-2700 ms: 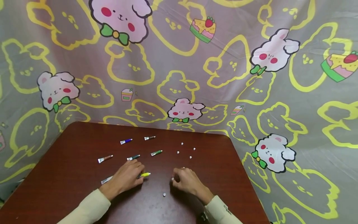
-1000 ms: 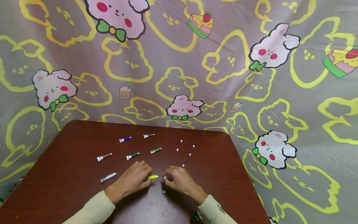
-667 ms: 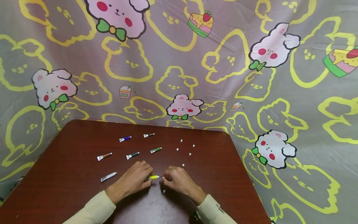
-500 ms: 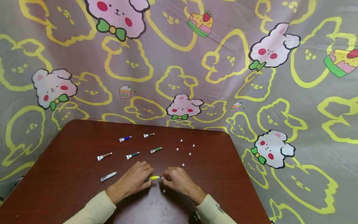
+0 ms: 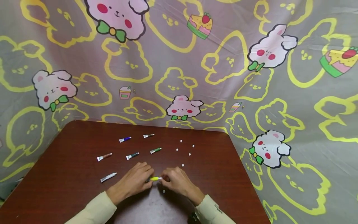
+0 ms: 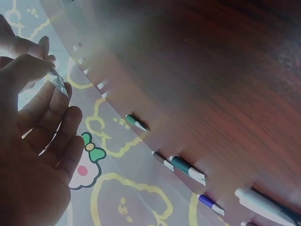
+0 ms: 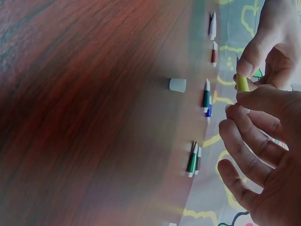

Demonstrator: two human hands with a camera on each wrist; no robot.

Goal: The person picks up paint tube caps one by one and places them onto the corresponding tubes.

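Observation:
My left hand [image 5: 135, 177] pinches a small yellow paint tube [image 5: 154, 179] between thumb and fingers, its white end pointing right. My right hand [image 5: 177, 179] pinches a small white cap [image 5: 160, 178] against that end. In the right wrist view the yellow tube [image 7: 242, 84] spans the gap between both thumbs, and my right fingers mostly hide the cap. The left wrist view shows the silvery tail of the tube [image 6: 59, 83] between my left fingers. A loose white cap [image 5: 163, 191] lies on the table just in front of my hands.
Several paint tubes lie apart on the dark red-brown table [image 5: 81, 140]: blue [image 5: 125, 139], brown [image 5: 104, 156], dark green [image 5: 132, 156], green [image 5: 155, 150] and white [image 5: 108, 177] among them. Several white caps [image 5: 189, 154] lie at the right. A patterned curtain [image 5: 173, 46] hangs behind.
My left hand has drawn the yellow tube to the right, clear of the other tubes. My right hand has come left with the white cap, which now meets the tube's tip.

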